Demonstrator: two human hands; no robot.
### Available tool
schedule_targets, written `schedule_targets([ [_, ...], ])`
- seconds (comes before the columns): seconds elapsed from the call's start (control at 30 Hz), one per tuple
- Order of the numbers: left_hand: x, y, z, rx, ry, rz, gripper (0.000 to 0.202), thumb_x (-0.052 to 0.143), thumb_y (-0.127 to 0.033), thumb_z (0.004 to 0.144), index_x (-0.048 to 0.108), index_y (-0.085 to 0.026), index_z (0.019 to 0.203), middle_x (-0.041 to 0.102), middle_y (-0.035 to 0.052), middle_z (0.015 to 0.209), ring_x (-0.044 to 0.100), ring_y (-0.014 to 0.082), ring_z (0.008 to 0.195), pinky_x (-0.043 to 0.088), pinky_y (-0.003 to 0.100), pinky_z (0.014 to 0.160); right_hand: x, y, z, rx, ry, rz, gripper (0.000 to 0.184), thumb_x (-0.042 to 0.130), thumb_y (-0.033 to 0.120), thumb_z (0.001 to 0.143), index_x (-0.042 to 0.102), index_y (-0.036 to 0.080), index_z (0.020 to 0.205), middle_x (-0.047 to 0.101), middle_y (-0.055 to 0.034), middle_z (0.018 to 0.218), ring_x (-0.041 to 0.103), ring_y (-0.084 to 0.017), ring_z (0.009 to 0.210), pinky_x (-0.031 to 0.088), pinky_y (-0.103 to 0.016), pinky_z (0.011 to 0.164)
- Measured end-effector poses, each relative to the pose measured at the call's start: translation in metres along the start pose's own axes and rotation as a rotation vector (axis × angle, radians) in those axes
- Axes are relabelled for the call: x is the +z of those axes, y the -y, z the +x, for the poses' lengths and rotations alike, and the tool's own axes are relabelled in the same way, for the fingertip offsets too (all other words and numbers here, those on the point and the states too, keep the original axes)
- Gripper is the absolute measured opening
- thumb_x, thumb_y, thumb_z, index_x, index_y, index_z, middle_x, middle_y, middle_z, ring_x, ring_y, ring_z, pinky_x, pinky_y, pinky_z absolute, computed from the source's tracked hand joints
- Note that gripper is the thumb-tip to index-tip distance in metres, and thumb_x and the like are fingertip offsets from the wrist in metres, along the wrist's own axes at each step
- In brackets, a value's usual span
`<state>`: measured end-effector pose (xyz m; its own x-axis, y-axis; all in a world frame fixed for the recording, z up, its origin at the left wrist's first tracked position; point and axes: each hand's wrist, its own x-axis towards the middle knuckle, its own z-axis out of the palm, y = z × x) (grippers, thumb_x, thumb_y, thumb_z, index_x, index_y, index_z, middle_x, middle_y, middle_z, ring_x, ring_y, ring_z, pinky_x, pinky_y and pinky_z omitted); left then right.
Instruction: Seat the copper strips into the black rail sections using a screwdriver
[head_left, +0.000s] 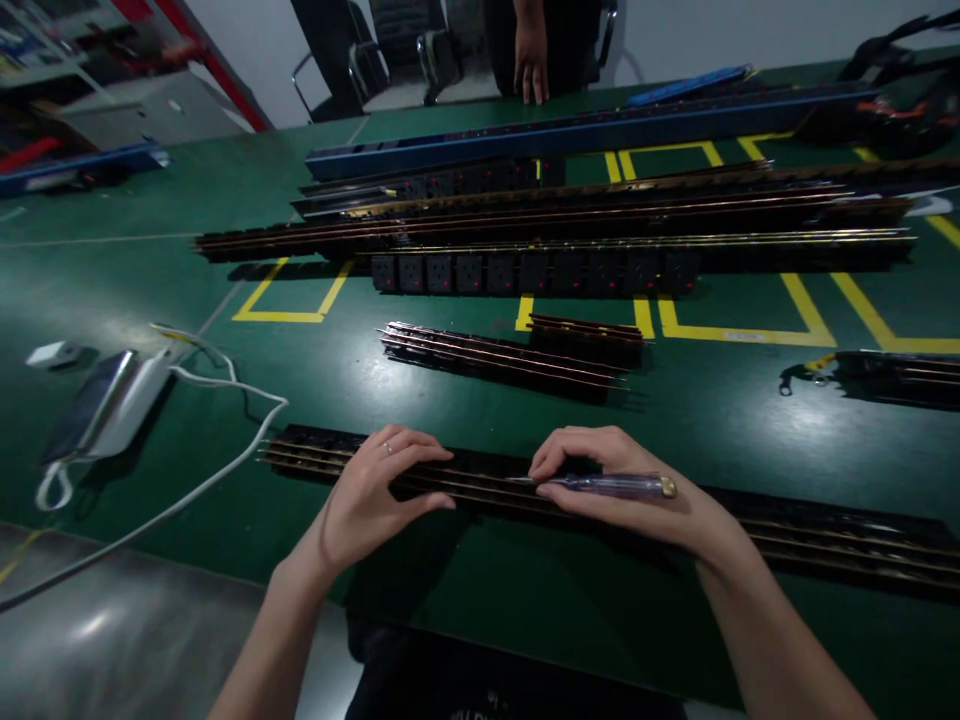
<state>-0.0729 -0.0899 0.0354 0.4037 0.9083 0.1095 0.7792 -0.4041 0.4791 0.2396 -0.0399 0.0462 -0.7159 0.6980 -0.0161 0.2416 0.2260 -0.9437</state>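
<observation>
A long black strip with copper rails (825, 540) lies across the green table in front of me. My left hand (375, 490) rests on it with fingers laid over the rails, pressing it down; a ring shows on one finger. My right hand (622, 490) pinches a clear-handled test-pen screwdriver (615, 486), its tip pointing left onto the rails between my hands.
Shorter copper-rail strips (502, 358) lie beyond, then a row of black sockets (525, 272) and several long strips and a blue housing (585, 132). A phone and white charger cable (112, 405) lie left. Another person's hand (531, 62) rests at the far edge.
</observation>
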Motion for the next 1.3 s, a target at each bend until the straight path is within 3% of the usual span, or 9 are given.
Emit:
schedule_targets([
  [0.1,0.003,-0.015,0.005,0.001,0.020,0.046,0.049,0.074,-0.053,0.078,0.063,-0.029,0.119,0.065,0.0037,0.117,0.057,0.0217,0.108,0.045,0.039,0.093,0.003,0.003,0.001,0.004,0.001,-0.022,0.019,0.061,0.035,0.092,0.069,0.018,0.096,0.068,-0.0024,0.098,0.062,-0.010,0.089,0.049,-0.022,0.081],
  [0.23,0.029,-0.046,0.019,0.046,0.003,0.023,0.048,0.072,-0.049,0.082,0.060,-0.026,0.122,0.064,0.0054,0.118,0.056,0.0217,0.107,0.045,0.039,0.089,0.003,0.004,0.000,0.006,0.009,-0.025,0.022,0.061,0.037,0.092,0.069,0.018,0.097,0.068,-0.0030,0.099,0.062,-0.011,0.090,0.049,-0.023,0.083],
  [0.37,0.040,-0.046,0.023,0.065,-0.009,0.033,0.035,0.070,-0.044,0.085,0.065,-0.027,0.115,0.066,0.0043,0.107,0.057,0.0199,0.097,0.044,0.037,0.082,-0.003,0.003,-0.002,0.043,0.029,-0.016,0.022,0.060,0.038,0.093,0.068,0.018,0.097,0.069,-0.0016,0.098,0.063,-0.011,0.089,0.048,-0.022,0.081],
  [0.57,0.005,-0.001,0.005,-0.003,0.026,0.034,0.040,0.072,-0.049,0.082,0.064,-0.031,0.117,0.064,0.0008,0.111,0.056,0.0187,0.102,0.044,0.036,0.088,-0.009,0.004,-0.006,0.102,0.024,0.004,0.023,0.060,0.040,0.092,0.069,0.018,0.095,0.070,-0.0005,0.097,0.064,-0.010,0.088,0.047,-0.021,0.077],
  [0.7,-0.008,-0.007,0.005,-0.055,0.100,0.024,0.047,0.073,-0.052,0.081,0.060,-0.030,0.121,0.061,0.0018,0.120,0.054,0.0202,0.112,0.042,0.037,0.096,-0.006,0.005,-0.005,0.079,0.039,0.008,0.023,0.061,0.040,0.092,0.069,0.018,0.096,0.070,0.0009,0.096,0.064,-0.008,0.087,0.044,-0.019,0.076],
  [0.93,0.036,-0.053,0.025,0.035,0.008,0.094,0.036,0.070,-0.041,0.085,0.062,-0.026,0.117,0.064,0.0031,0.114,0.055,0.0205,0.102,0.044,0.037,0.086,-0.007,0.004,-0.005,0.095,0.059,0.002,0.024,0.060,0.042,0.093,0.068,0.019,0.098,0.069,0.0017,0.098,0.063,-0.008,0.089,0.043,-0.020,0.079],
  [1.03,0.036,-0.039,0.020,0.074,-0.014,0.100,0.036,0.071,-0.043,0.084,0.063,-0.026,0.115,0.064,0.0029,0.111,0.056,0.0194,0.100,0.044,0.036,0.084,-0.011,0.005,-0.006,0.115,0.075,0.011,0.024,0.061,0.042,0.092,0.068,0.018,0.096,0.069,0.0012,0.097,0.063,-0.008,0.087,0.044,-0.020,0.078],
  [1.2,0.010,0.000,0.003,0.084,0.002,0.126,0.042,0.073,-0.048,0.082,0.062,-0.028,0.117,0.063,0.0028,0.110,0.057,0.0186,0.098,0.045,0.035,0.084,-0.015,0.012,-0.006,0.137,0.112,0.045,0.025,0.060,0.041,0.092,0.067,0.017,0.095,0.069,0.0000,0.096,0.063,-0.009,0.084,0.043,-0.021,0.075],
  [1.3,0.003,-0.001,0.003,0.049,0.060,0.124,0.055,0.073,-0.053,0.079,0.057,-0.028,0.126,0.061,0.0048,0.115,0.056,0.0207,0.103,0.046,0.037,0.089,-0.014,0.014,-0.007,0.118,0.116,0.041,0.025,0.059,0.041,0.093,0.066,0.016,0.095,0.069,0.0003,0.093,0.062,-0.009,0.080,0.042,-0.021,0.072],
])
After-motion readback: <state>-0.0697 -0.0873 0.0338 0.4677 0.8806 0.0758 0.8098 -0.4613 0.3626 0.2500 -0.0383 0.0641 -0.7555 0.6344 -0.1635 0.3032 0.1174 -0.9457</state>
